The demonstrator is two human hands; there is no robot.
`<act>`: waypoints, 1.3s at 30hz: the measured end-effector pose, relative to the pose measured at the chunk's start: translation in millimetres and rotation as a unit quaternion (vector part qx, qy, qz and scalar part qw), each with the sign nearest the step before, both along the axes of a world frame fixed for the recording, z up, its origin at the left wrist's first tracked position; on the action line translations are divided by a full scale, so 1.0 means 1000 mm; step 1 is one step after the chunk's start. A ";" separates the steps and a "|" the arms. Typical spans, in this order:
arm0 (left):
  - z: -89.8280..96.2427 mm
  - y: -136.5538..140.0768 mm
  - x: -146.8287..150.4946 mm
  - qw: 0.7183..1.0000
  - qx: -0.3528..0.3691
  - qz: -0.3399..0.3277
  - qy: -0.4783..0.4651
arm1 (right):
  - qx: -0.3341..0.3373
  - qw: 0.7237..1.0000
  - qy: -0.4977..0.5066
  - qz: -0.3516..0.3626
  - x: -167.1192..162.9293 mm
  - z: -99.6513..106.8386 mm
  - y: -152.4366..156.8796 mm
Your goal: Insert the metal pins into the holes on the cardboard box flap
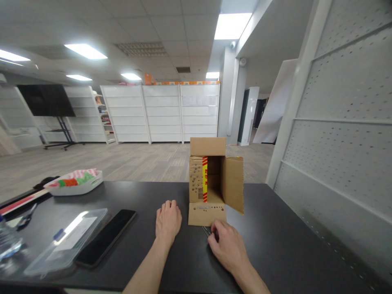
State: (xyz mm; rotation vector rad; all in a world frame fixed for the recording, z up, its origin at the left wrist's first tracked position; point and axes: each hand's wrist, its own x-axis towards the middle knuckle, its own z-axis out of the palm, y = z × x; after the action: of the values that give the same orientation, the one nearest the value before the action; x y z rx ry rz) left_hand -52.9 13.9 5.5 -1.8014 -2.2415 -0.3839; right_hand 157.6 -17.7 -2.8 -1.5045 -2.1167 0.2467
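Note:
A cardboard box (216, 179) stands on the black table with its opening toward me and its flaps spread. Red-and-yellow tape (205, 179) runs down beside the opening. Small grey round pieces dot the left flap (195, 175); the lower flap (207, 216) carries a row of holes and small shiny bits. My right hand (228, 243) is closed at that flap's lower edge, around what looks like a pair of thin metal tweezers (206, 231), mostly hidden by the fingers. Left of the box, my left hand (168, 220) rests on the table, fingers curled, nothing visible in it.
On the left lie a black phone (107, 237), a clear plastic case (72, 237), scissors (27, 217) and a clear bottle (9, 243). Behind them sits a white basket (76, 188) with colourful items. A perforated white panel (337, 155) rises along the right side.

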 end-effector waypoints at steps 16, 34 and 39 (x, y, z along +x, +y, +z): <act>0.003 -0.002 0.000 1.000 -0.011 0.002 -0.008 | -0.015 1.000 -0.013 -0.018 0.000 -0.003 0.002; 0.058 -0.050 -0.097 0.975 -0.140 0.148 0.084 | -0.014 1.000 -0.018 -0.014 -0.001 -0.003 0.003; 0.054 -0.073 -0.142 0.952 -0.234 0.197 0.001 | -0.014 0.999 -0.028 -0.011 0.000 -0.005 0.004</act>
State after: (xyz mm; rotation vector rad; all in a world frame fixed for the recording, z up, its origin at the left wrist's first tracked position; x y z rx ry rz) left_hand -194.7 -59.0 59.2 -1.4616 -2.7779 0.2465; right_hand 157.7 -14.0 -7.6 -1.5669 -2.1474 0.2303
